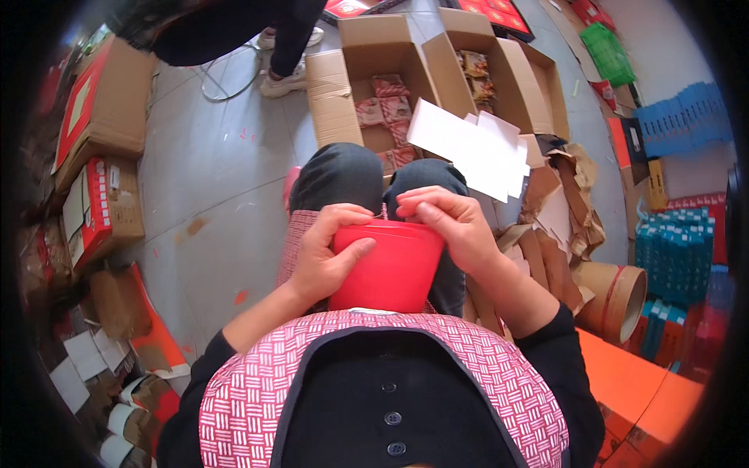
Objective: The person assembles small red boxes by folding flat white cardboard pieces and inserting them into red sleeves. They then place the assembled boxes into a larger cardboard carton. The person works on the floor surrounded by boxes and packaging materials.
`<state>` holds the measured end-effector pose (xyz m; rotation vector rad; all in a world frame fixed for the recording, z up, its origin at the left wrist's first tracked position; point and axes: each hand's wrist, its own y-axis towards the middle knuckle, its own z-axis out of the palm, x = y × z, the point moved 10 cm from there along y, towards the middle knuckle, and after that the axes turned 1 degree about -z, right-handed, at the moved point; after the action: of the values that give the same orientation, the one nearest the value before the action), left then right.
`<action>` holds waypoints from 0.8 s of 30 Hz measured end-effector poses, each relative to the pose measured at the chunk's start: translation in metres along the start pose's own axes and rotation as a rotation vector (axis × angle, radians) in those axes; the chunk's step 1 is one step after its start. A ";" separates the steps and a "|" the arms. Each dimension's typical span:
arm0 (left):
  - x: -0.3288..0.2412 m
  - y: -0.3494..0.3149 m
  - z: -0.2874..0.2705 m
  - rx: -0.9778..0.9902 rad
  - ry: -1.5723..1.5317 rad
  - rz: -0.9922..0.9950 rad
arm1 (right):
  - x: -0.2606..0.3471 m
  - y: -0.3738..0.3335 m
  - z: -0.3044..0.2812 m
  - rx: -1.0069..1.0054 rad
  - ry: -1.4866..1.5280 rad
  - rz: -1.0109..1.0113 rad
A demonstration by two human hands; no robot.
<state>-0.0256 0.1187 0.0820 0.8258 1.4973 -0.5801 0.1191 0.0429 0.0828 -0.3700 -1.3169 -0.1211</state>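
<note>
On my lap, a red tapered tub [394, 269], wider at its upper rim, leans against my patterned apron [242, 398]. My left hand [331, 249] grips the tub's left side, thumb on the near face and fingers over the rim. At the right end of the rim, my right hand [445, 218] has its thumb and fingers drawn together in a pinch. Whatever sits between those fingertips is too small to make out. A short thin strand shows above the rim between my hands.
Beyond my knees stand an open carton [335, 90] of pink-red packets and another carton [519, 82] with yellowish packets. White sheets [468, 152] lie on their near edge. Torn cardboard [558, 203] and a brown tube [612, 300] are at right, stacked boxes [105, 207] at left. Someone stands far left.
</note>
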 end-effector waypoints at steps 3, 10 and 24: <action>0.000 -0.002 -0.006 -0.036 0.034 0.019 | -0.016 -0.021 -0.025 -0.083 0.043 -0.046; 0.001 -0.008 0.001 0.013 0.042 0.052 | -0.001 -0.046 -0.015 -0.200 -0.300 -0.253; 0.009 -0.019 0.014 0.030 -0.008 -0.055 | -0.018 -0.074 0.016 -0.271 -0.427 -0.449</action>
<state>-0.0310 0.0978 0.0694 0.8065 1.5108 -0.6469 0.0778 -0.0231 0.0832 -0.3333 -1.7994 -0.6307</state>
